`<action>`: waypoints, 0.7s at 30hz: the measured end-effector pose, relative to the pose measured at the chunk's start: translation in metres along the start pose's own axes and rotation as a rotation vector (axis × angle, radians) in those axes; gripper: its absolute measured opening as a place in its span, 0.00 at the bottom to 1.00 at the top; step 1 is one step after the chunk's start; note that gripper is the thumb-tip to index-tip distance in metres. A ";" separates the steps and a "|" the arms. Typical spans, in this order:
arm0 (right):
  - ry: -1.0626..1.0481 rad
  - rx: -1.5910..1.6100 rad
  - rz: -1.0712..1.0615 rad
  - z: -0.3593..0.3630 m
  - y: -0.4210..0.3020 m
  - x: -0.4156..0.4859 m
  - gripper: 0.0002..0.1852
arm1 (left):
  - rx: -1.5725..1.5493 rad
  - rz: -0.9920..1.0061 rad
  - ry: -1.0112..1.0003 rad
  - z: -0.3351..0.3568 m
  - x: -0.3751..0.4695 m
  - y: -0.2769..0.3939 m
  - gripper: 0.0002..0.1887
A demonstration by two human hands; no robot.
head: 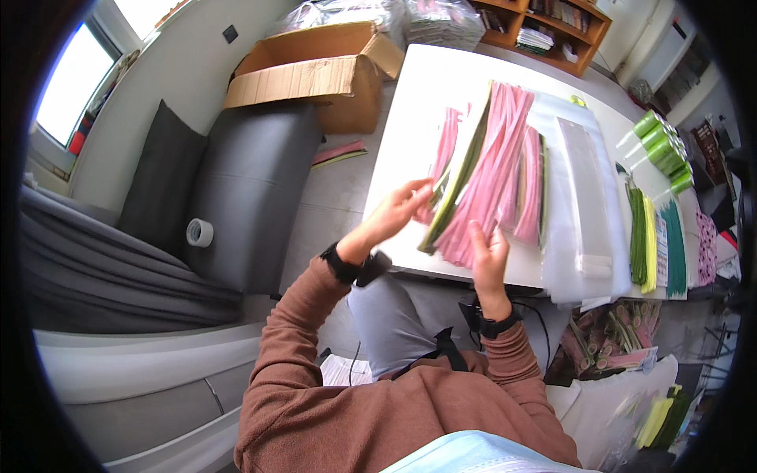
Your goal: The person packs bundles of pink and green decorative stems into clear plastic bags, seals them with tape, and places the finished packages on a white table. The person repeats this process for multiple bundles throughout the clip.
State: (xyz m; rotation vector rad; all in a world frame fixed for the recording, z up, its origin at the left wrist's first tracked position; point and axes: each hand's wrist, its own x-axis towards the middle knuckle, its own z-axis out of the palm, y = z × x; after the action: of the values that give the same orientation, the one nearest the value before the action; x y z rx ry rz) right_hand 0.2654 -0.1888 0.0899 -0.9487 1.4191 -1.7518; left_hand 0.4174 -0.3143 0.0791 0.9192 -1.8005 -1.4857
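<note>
A large bundle of pink chenille stems (488, 177) slants over the white table, its near end raised towards me. My right hand (491, 257) grips its lower right edge, thumb uppermost. Along the bundle's left side runs a band of olive-green stems (464, 183). My left hand (405, 207) is beside that band, fingers bent and slightly blurred; whether they pinch a stem is unclear. Just beyond those fingers lies a smaller pink bundle (447, 136). To the right of the large bundle is a pink and green bundle (530, 183) in clear wrapping.
Clear plastic sleeves (582, 195) cover part of the white table (429, 71). Green rolls (662, 145) and green, yellow and teal bundles (649, 242) sit at its right. A cardboard box (319, 77) stands behind a grey sofa (254, 195) holding a white tape roll (200, 232).
</note>
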 end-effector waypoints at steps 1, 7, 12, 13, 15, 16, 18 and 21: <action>-0.023 0.009 -0.006 0.017 0.002 -0.004 0.10 | -0.298 -0.024 -0.087 0.001 -0.018 0.003 0.31; -0.337 -0.472 -0.309 0.072 0.026 -0.008 0.19 | -0.376 -0.010 0.113 -0.094 -0.047 -0.014 0.26; -0.422 -0.846 -0.505 0.058 0.053 -0.022 0.19 | -0.246 -0.168 0.306 -0.202 0.000 -0.099 0.29; -0.439 -0.891 -0.559 0.054 0.060 -0.024 0.19 | -0.192 -0.225 0.326 -0.218 0.014 -0.123 0.29; -0.434 -0.972 -0.609 0.046 0.074 -0.020 0.19 | -0.165 -0.345 0.311 -0.241 0.047 -0.177 0.28; -0.450 -1.012 -0.614 0.044 0.082 -0.015 0.19 | -0.149 -0.406 0.291 -0.252 0.063 -0.205 0.27; -0.461 -1.102 -0.617 0.045 0.095 -0.010 0.18 | -0.137 -0.467 0.254 -0.267 0.099 -0.265 0.31; -0.535 -1.239 -0.685 0.048 0.110 -0.010 0.13 | 0.134 -0.275 0.543 -0.266 0.157 -0.362 0.43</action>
State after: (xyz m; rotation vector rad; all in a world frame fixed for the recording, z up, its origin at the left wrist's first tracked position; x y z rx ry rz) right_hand 0.3191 -0.2227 -0.0130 -2.5360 1.8592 -0.6428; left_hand 0.5915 -0.6350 -0.2260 1.5189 -1.4202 -1.1241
